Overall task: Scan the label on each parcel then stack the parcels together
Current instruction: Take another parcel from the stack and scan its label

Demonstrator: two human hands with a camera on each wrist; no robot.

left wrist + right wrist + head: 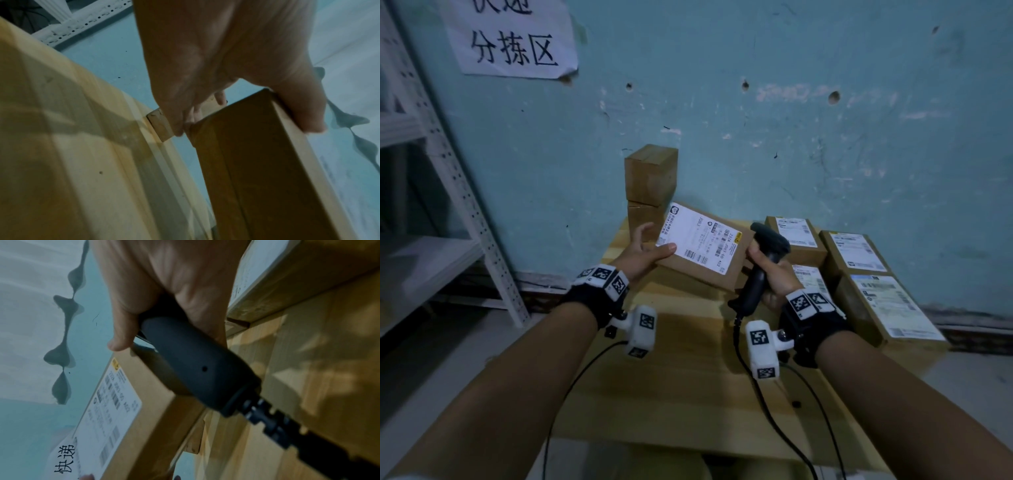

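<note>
My left hand holds a flat cardboard parcel up above the wooden table, thumb on its white label and fingers underneath. From the left wrist view the parcel's brown underside shows, with my thumb on its top edge. My right hand grips a black barcode scanner by the handle, its head pointing left at the label. The right wrist view shows the scanner handle and the label just beyond it.
Two plain boxes are stacked at the table's back left against the blue wall. Several labelled parcels lie on the right side of the table. The scanner's cable trails across the tabletop. A white metal shelf stands to the left.
</note>
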